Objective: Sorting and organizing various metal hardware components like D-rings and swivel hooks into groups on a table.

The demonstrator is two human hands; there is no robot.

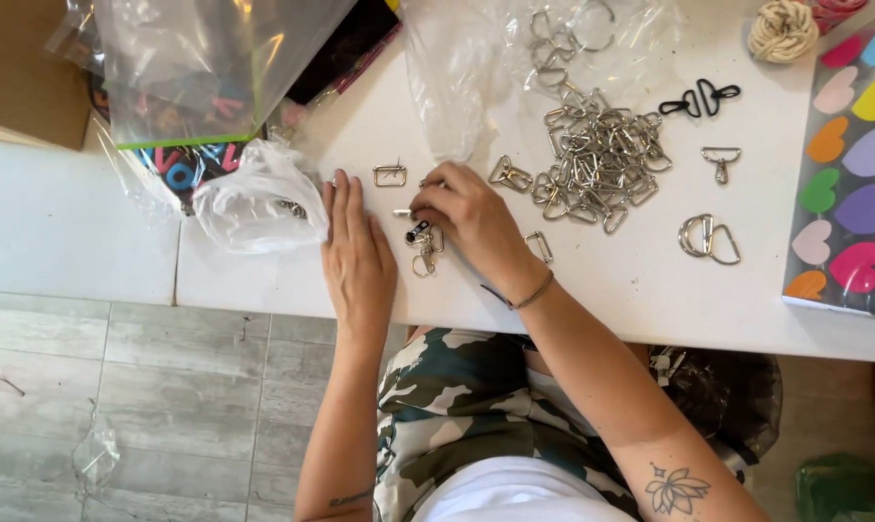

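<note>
Pinching a small silver swivel clasp (421, 235) at its fingertips, right hand (471, 220) is closed on it over the white table (641, 280) — left hand (357, 256) lies flat, fingers together, just beside. Risk: clasp slips from fingertips, rolls off the near edge.

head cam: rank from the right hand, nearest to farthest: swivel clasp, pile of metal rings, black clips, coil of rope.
From the right hand:
1. Swivel clasp, at the fingertips, just left of the hand.
2. Pile of metal rings, up and to the right on the table.
3. Black clips, beyond the pile.
4. Coil of rope, at the table's far right corner.
</note>
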